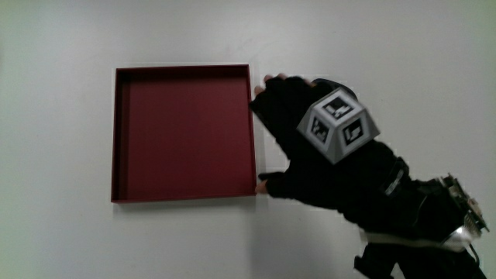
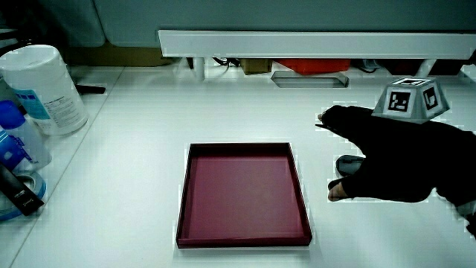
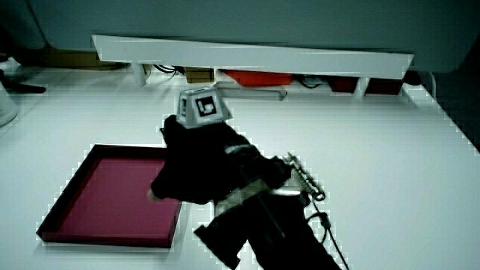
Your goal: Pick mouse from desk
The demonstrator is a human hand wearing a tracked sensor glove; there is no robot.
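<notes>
- The tabletop (image 1: 62,232) is plain white, and it ends at a low white partition (image 2: 297,41) farther from the person than the grip.
- Under that partition's ledge sit some red and brown things, too shadowed to name.
- A shallow red tray (image 1: 182,132) with square sides lies flat on the tabletop just beside the grip, and its nearest rim almost touches the glove.
- The hand (image 1: 310,147), in a black glove, rests low on the tabletop beside the tray, with the patterned cube (image 1: 339,124) on its back facing up.
- Well apart from the grip, with the tray between, a white canister (image 2: 41,85) and a blue-capped bottle (image 2: 15,134) stand at the tabletop's edge. Both are partly cut off.
- The mouse cannot be made out as such. In a side view a small dark rounded shape (image 2: 348,162) shows under the palm, and the glove covers the rest of it.
- Whether the grip is clenched on anything or merely laid down cannot be told, because the glove and cube hide its underside in every view.
- The forearm (image 3: 300,180) carries a metal bracket and cables, and it runs out of the picture toward the person.
</notes>
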